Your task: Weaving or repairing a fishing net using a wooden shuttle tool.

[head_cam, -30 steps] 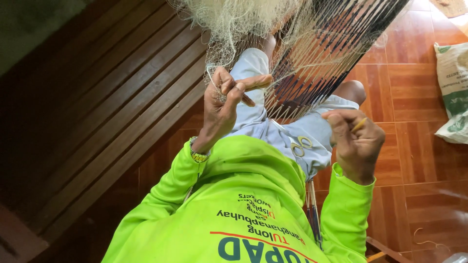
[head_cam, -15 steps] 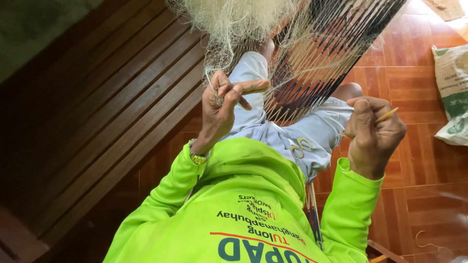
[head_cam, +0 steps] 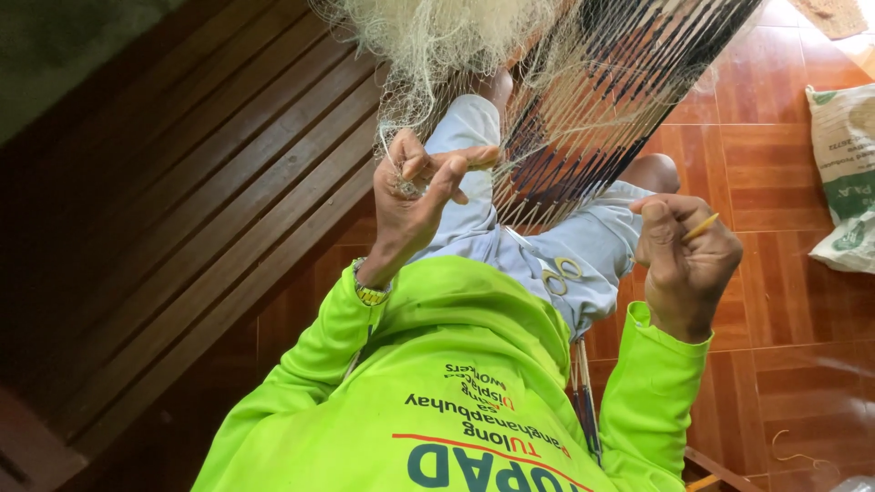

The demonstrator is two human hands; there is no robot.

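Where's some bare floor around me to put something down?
Bare red floor tiles lie between the net and the white sack, and below the sack. The lap is crowded: left hand, right hand, net strands.

head view, steeply downward (close range)

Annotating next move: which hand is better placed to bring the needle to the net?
Right, probably. The right hand grips the yellow needle and hangs free beside the net; the left hand is busy pinching net strands.
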